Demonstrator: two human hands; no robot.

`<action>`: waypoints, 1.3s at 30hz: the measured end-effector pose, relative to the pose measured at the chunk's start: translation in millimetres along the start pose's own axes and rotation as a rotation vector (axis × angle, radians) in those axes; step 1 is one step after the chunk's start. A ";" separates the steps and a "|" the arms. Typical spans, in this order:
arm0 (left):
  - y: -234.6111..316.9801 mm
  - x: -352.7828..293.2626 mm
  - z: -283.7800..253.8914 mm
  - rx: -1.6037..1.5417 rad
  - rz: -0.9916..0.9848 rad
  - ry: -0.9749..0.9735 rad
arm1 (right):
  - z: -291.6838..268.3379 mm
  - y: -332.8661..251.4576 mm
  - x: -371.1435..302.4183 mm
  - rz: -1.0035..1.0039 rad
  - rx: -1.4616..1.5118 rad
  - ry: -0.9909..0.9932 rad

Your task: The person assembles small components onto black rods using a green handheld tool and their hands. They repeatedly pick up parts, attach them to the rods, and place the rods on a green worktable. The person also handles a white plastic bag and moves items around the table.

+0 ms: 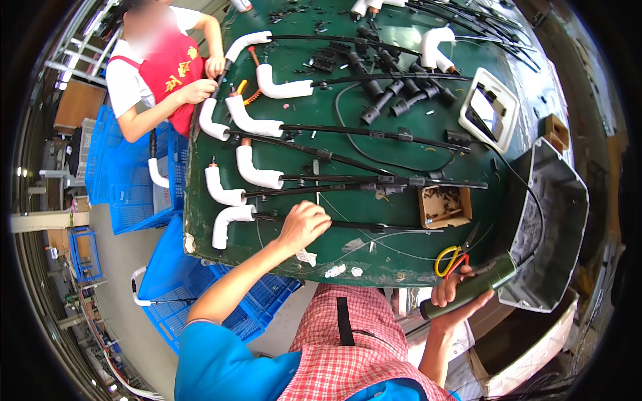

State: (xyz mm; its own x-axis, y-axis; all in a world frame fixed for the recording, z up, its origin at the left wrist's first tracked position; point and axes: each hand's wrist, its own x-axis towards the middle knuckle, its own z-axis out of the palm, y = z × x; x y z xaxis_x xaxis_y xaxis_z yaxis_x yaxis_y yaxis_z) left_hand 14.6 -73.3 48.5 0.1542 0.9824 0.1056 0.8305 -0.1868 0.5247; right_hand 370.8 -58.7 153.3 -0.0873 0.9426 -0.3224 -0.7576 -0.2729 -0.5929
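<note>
1. one green table (pixel 408 264) is filling the center.
2. one co-worker (pixel 167 77) in a red apron is standing at the table's far left.
3. one gray bin (pixel 563 190) is sitting by the right side.
4. seven white bent handles (pixel 253 172) are lining the left half, black rods trailing rightward.
5. one white tray (pixel 511 117) is lying at far right.
6. one power tool (pixel 478 284), dark green and cylindrical with a black cable, is slanting by the near right corner, the right hand (pixel 461 315) wrapping it.
7. one cardboard box (pixel 449 222) is holding small dark pieces.
8. the left hand (pixel 304 227) is curling narrow at the nearest rod (pixel 361 225); whether it is pinching anything, one cannot tell.
9. one pair of yellow-handled scissors (pixel 455 250) is resting near the tool.
</note>
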 end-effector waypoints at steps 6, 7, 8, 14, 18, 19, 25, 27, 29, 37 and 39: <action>-14.0 -17.2 25.7 0.118 0.055 -0.191 | 13.6 7.4 -2.5 0.048 0.006 -0.071; -5.3 -15.4 18.0 0.071 0.059 -0.236 | 15.2 6.3 -4.6 0.039 0.001 -0.095; 2.8 -17.8 7.0 0.033 0.054 -0.280 | 15.9 7.0 -6.8 0.036 -0.003 -0.116; 40.5 -27.5 -28.6 -0.002 0.050 -0.314 | 7.8 8.7 -16.8 0.052 -0.052 -0.106; 55.8 -32.3 -26.5 0.047 0.067 -0.160 | 15.3 8.8 -23.4 0.053 -0.044 -0.109; 57.6 -30.2 -25.1 0.044 0.064 -0.156 | 11.6 8.2 -26.2 0.052 -0.042 -0.090; 45.6 -38.2 6.8 0.066 0.053 -0.110 | 2.6 5.6 -29.2 0.051 -0.033 -0.076; 46.2 -42.5 19.5 0.023 0.006 -0.152 | -1.2 3.0 -31.9 0.058 0.007 -0.087; 38.3 -46.0 20.0 -0.052 -0.050 -0.264 | 6.2 5.1 -31.0 0.037 -0.045 -0.086; 48.1 -48.3 22.0 -0.139 -0.048 -0.313 | 8.2 3.9 -33.3 0.056 -0.005 -0.092; 48.0 -44.8 30.1 -0.090 -0.012 -0.230 | 6.6 3.8 -33.7 0.067 -0.006 -0.075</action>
State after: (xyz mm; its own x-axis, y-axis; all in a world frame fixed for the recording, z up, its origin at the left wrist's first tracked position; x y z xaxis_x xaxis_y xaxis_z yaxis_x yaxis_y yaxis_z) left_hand 63.7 -126.1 43.5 0.2715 0.9582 -0.0907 0.7836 -0.1653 0.5989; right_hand 366.6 -90.2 166.7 -0.1860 0.9337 -0.3059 -0.7446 -0.3370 -0.5762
